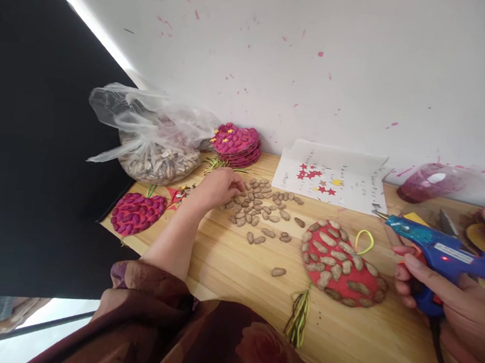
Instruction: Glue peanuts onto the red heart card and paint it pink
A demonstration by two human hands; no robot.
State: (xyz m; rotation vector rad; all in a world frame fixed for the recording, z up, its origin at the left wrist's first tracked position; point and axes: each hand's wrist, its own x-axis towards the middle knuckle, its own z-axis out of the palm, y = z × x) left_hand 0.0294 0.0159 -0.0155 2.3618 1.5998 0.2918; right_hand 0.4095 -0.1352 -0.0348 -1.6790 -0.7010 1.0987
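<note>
blue glue gun (443, 249) within the curled fingers (431, 277) of the right hand (466, 320)

Table (224, 269) runs along the wall (323, 69). From behind the worker (225, 347), I see: plastic bag (158, 161) back left, ornament stack (237, 146) just right of it. Single ornament (139, 215) front left, before bag. Loose peanuts (247, 206) mid-table, left hand (218, 187) at their left edge. Paper sheet (356, 190) behind, by wall, stars (311, 174) on it; jar (428, 184) right of sheet. Peanut-covered ornament (344, 264) right of loose peanuts, before sheet, tassel (299, 314) front left, loop (373, 241) back. Glue gun (431, 242) in right hand (455, 302), right of that.
</note>
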